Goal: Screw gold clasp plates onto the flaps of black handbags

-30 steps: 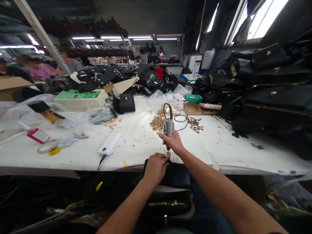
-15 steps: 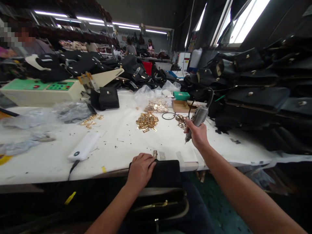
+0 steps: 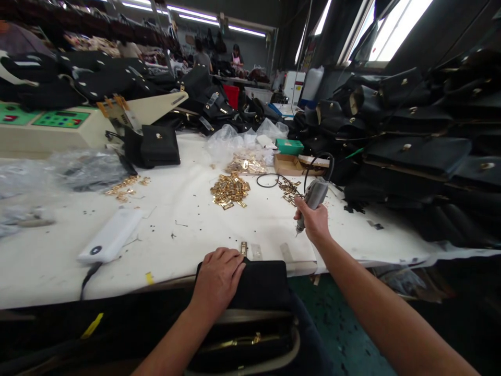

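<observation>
My left hand [image 3: 219, 271] rests over the top edge of a black handbag [image 3: 262, 284] at the table's front edge, its fingers close together and bent over the flap. Just beyond its fingertips a small gold metal plate [image 3: 243, 248] sticks out from the flap's edge. Below the flap the bag gapes, showing a gold zipper [image 3: 235, 342]. My right hand [image 3: 316, 222] is wrapped round a grey electric screwdriver [image 3: 316, 193], which tilts with its bit down. The bit hovers over the white table, right of the plate and apart from it.
A pile of gold plates [image 3: 230, 190] lies mid-table, with more in a plastic bag [image 3: 247, 163] behind. Black bags [image 3: 422, 151] are stacked at right. A white power bank [image 3: 111, 235] and a cream machine [image 3: 94, 128] stand left. Co-workers are in the background.
The view has turned slightly right and down, so the table things appear farther left. The screwdriver sits slightly lower in the picture. My left hand keeps its place on the bag.
</observation>
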`<state>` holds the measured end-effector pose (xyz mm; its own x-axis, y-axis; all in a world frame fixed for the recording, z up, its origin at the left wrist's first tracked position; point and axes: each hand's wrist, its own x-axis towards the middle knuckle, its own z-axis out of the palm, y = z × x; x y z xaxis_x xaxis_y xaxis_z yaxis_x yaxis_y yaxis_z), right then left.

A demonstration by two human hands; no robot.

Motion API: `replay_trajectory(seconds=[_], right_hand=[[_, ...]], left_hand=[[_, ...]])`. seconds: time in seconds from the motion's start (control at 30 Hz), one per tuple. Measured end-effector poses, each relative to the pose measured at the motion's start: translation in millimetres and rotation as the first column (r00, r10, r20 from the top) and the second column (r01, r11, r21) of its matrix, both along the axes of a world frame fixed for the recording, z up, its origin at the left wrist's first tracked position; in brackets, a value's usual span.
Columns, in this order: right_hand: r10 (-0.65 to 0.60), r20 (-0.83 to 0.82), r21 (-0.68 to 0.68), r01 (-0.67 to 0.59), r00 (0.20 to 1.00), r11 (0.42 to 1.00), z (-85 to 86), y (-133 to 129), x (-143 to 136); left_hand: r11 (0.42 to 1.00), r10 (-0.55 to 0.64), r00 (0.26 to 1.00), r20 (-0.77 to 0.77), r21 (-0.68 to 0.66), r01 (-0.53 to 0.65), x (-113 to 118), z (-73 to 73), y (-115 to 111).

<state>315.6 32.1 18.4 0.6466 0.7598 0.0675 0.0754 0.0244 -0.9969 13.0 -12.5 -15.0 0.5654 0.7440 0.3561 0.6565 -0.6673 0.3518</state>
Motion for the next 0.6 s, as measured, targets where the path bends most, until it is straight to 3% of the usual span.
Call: replay_trajectory(seconds=[0.23,0.4,0.6], right_hand=[[0.003,-0.077,0.113,0.006,0.997,0.994,17.1,-2,-18],[0.163,-0.265,0.200,-0.111,0.951,0.973,33.5,-4,-68],[0.317,-0.386,0.195,-0.259,0.867,0.946,32.6,-13,-133]], left_hand=[[1.000,-0.001,1.000,-0.024,-0.003,0.001,0,-0.1,-2],[0.999,0.019,1.000,0.006,-0.042,-0.019,1,5.4,-5],[0.996,0.016,1.000,0.004,-0.093,-0.016,-2,9.0,-9]])
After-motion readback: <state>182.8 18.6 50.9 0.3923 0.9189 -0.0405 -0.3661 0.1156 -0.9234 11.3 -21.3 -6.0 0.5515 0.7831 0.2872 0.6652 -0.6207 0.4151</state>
